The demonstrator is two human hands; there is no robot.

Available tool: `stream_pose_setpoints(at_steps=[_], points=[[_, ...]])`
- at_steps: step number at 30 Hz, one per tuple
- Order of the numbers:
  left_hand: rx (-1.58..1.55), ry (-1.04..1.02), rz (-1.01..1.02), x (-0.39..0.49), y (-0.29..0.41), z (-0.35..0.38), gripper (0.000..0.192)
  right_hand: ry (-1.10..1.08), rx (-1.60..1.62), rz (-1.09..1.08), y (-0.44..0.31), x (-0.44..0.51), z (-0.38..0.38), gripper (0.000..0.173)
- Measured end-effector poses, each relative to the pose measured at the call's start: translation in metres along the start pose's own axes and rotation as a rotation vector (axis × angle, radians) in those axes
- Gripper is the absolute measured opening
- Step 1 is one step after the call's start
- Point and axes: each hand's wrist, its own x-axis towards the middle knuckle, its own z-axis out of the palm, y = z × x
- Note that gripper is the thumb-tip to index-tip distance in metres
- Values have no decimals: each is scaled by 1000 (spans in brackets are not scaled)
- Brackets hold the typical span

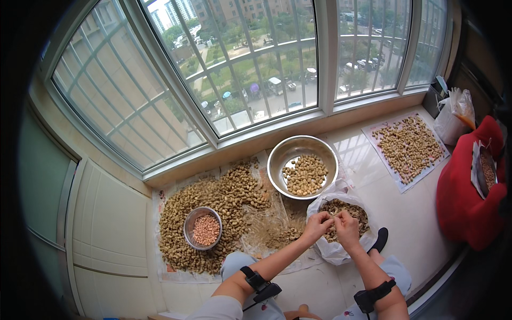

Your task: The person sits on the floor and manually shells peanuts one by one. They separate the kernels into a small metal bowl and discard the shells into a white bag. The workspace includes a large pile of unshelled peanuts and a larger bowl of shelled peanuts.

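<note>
My left hand (317,226) and my right hand (347,229) meet above a white plastic bag (338,256) of peanut shells (348,208). Their fingertips pinch a small peanut, mostly hidden by the fingers. Behind the bag stands a stainless steel basin (276,182) with unshelled peanuts (307,176) in it. To the left, a broad heap of unshelled peanuts (176,224) covers newspaper on the floor. A clear plastic tub (188,240) rests on that heap, holding pink shelled peanut kernels (206,230).
More peanuts (408,148) lie spread on a paper sheet (396,182) at the right. Beside it sit a red bag (460,200) with an opened packet (486,172) on it and a white plastic bag (454,120). Barred windows (240,60) line the far side; a cabinet (108,224) borders the left.
</note>
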Motion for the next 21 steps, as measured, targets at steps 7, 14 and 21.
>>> stream_pose_setpoints(at_steps=[7, 14, 21], points=[[-194, -48, -131, 1, 4, -1, 18, 77, 126, 59, 0, 0, 4, 11], [67, -46, -46, 1, 13, -3, 21, 38, 199, 120, 5, 1, 5, 11], [-498, -16, -263, 0, 3, 2, 18, 90, 100, 41, 1, 0, 11, 11]])
